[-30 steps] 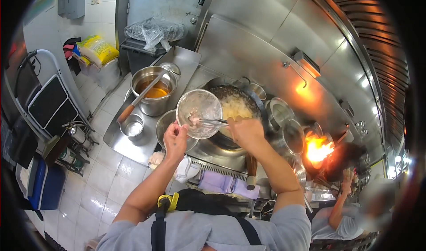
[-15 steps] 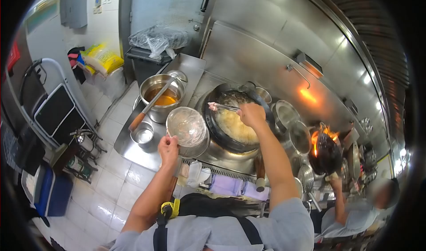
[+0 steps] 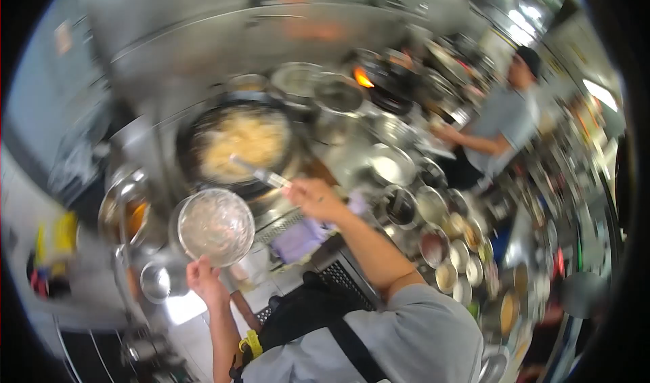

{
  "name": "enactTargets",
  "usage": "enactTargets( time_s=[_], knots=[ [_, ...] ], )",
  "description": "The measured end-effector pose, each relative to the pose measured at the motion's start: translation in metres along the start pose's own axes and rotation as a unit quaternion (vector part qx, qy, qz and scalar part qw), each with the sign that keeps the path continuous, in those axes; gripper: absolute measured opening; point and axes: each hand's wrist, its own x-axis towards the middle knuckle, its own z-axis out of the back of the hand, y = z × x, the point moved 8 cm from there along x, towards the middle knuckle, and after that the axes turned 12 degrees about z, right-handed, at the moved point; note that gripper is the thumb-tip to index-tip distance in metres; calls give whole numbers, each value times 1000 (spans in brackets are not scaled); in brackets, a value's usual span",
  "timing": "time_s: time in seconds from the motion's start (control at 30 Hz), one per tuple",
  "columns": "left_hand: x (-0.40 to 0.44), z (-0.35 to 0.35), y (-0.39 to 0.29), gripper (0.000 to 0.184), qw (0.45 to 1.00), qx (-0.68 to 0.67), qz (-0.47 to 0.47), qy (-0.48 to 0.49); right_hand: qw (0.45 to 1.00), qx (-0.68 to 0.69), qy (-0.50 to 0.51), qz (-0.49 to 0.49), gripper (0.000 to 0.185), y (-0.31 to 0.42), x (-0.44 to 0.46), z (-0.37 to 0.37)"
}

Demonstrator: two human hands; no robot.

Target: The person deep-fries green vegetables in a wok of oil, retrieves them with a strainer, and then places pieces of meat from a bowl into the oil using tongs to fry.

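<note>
My left hand (image 3: 207, 281) grips the near rim of a round bowl (image 3: 217, 224) smeared with pale residue. The bowl is tilted so its inside shows. In my right hand (image 3: 313, 199) are metal tongs (image 3: 261, 174), their tips directed at the wok's near side. Blur hides whether anything is between the tips. Beyond the bowl, a large dark wok (image 3: 186, 139) contains pale yellow, bubbling contents (image 3: 244, 139).
Left of the bowl stand a pot (image 3: 108, 210) of amber liquid and a small steel container (image 3: 155, 281). Flame (image 3: 363, 77) rises by another wok. A co-worker (image 3: 504, 129) stands at right, near several bowls (image 3: 448, 274). A purple cloth (image 3: 298, 237) lies before the stove.
My view has swung right, bringing the co-worker and many bowls into sight. My right hand has drawn back from over the wok with the tongs, which held a pinkish piece earlier.
</note>
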Motion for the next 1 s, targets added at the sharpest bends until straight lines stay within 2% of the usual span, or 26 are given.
enactTargets(
  time_s=[0.03, 0.13, 0.23, 0.3, 0.4, 0.43, 0.53, 0.63, 0.83, 1.0],
  knots=[
    [-2, -11, 6, 17, 1000, 10, 7, 21, 997, 61, -26, -32, 40, -14, -34, -1],
    [-18, -60, 17, 17, 987, 30, 25, 155, 990, 93, -102, -42, 36, -11, -118, 32],
    [-37, -97, 27, 19, 973, 78, 45, 213, 966, 121, -189, -131, 36, -8, -183, 74],
    [-65, -124, 34, 19, 961, 118, 46, 244, 955, 129, -234, -129, 34, -2, -218, 99],
    [-105, -153, 69, 17, 934, 175, 85, 301, 934, 179, -290, -106, 42, 10, -268, 114],
    [-116, -159, 89, 15, 923, 186, 107, 320, 931, 194, -292, -103, 46, 11, -283, 111],
    [-187, -179, 137, 16, 885, 214, 148, 387, 923, 248, -275, -101, 39, 30, -338, 105],
    [-255, -183, 191, 16, 820, 298, 192, 450, 915, 271, -278, -109, 34, 53, -407, 108],
    [-409, -192, 280, 11, 666, 377, 262, 588, 840, 266, -450, -144, 34, 79, -559, 119],
    [-548, -193, 337, 11, 497, 400, 269, 722, 797, 194, -551, -152, 32, 121, -664, 112]
  ],
)
